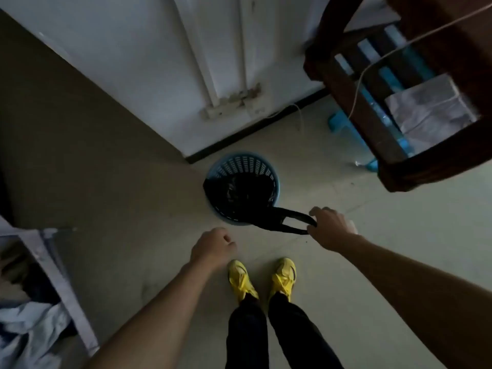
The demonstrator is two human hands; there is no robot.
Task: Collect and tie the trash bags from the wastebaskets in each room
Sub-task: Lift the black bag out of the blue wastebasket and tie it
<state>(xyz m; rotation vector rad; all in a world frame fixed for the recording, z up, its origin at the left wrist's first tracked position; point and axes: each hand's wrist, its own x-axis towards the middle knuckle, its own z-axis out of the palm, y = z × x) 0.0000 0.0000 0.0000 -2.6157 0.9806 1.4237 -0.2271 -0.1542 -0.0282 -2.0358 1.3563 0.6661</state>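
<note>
A blue perforated wastebasket (255, 163) stands on the floor in the corner where two walls meet. A black trash bag (239, 195) lines it, and one looped handle of the bag stretches out to the right. My right hand (330, 225) grips that handle loop, right of the basket and just above the floor. My left hand (213, 247) hovers below the basket with its fingers loosely curled and nothing in it, apart from the bag.
A dark wooden chair (394, 83) stands at the upper right, with a light cord (356, 86) hanging by it and a blue stool (343, 123) behind. A pale bed frame (53, 265) with bedding sits at the lower left. My yellow shoes (262, 278) stand below the basket.
</note>
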